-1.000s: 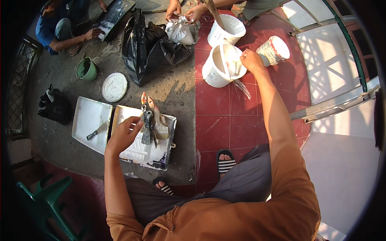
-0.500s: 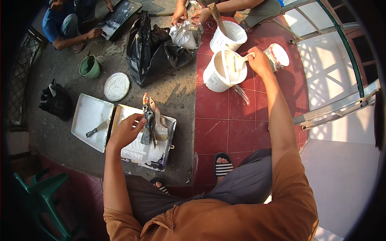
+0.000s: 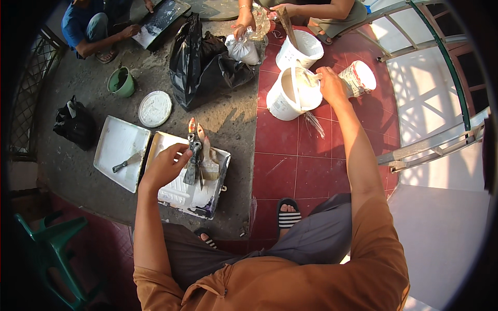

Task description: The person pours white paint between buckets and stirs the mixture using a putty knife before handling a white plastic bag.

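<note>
My left hand (image 3: 167,165) is over the paint tray (image 3: 179,197), thumb and index finger pinching at the dark handle of a scraper (image 3: 192,165). Bunched against it is a wide paintbrush (image 3: 209,167), with another reddish handle rising behind. How much of the bunch my fingers bear is hard to see. Ahead on the right, my right hand (image 3: 333,84) is closed on the handle of a pale brush (image 3: 309,79). That brush lies at the rim of a white bucket (image 3: 280,103) holding whitish paint, its bristle end hard to tell from the paint.
A second white bucket (image 3: 317,47) with a wooden stick stands behind, beside a smaller paint-smeared pail (image 3: 359,78). Left lie a white tray (image 3: 111,150) with a scraper, a round lid (image 3: 155,109), a green pot (image 3: 122,83) and black bags (image 3: 187,67). Two people crouch at the far side.
The view has shifted slightly. My right hand has drawn a little left, nearer the bucket rim. One far person's hands have moved apart at the white bag. My left hand keeps its place by the tools.
</note>
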Motion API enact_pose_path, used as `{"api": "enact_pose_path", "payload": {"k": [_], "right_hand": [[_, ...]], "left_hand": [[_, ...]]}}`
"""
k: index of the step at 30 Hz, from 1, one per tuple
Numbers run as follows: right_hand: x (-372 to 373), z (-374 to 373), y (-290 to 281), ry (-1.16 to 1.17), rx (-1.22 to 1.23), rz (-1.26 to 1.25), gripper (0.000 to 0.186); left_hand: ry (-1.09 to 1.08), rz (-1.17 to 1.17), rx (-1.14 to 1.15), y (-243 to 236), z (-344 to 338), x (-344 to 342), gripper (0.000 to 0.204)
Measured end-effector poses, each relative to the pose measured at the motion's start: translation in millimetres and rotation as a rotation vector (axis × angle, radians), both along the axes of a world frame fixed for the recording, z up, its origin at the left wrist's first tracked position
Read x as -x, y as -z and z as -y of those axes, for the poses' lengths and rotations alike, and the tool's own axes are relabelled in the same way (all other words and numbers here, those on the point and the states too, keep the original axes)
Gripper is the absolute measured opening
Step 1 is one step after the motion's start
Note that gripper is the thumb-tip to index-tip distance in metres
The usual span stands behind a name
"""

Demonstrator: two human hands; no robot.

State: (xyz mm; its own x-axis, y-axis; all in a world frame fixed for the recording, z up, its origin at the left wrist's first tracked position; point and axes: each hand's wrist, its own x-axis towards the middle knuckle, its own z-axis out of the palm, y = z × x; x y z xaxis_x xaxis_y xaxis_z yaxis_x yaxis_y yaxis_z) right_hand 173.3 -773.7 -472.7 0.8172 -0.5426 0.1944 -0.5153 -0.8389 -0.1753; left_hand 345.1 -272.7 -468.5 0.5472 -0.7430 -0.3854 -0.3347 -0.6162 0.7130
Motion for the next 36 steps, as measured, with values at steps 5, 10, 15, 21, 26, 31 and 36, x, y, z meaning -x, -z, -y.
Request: {"api": "enact_pose_path", "payload": {"k": [5,10,15,21,26,31,36], "right_hand": [[1.5,-5.2,21.0,-0.079,0.302,0.057,0.024],[2.2,-21.1,24.4,-0.044,0.324,0.089,0.024],[1.6,-10.1,9.8,-0.082,0.229,0.069,0.028],[3.2,-16.7,7.7,-0.027,0.229,0.105,0.028],[23.7,11.8,-12.1,0.059,0.193,0.307,0.025],[81.6,36.9,-55.3,0.265,-0.294,0.42,0.033],[86.0,-3.5,-99.9,0.372,-0.596,0.617,0.024]], "left_hand": [[-0.023,0.023,0.021,3.4,1.1,0.4,0.044],[-0.014,0.015,0.037,6.7,1.4,-0.5,0.044],[-0.015,-0.003,0.043,8.4,2.6,-2.9,0.043],[-0.048,0.031,0.072,9.0,2.0,-8.0,0.042],[-0.217,0.044,0.131,12.8,-5.6,-25.2,0.044],[-0.381,-0.014,0.191,17.6,-5.9,-35.1,0.039],[-0.434,0.025,0.202,21.7,-17.3,-39.5,0.04]]}}
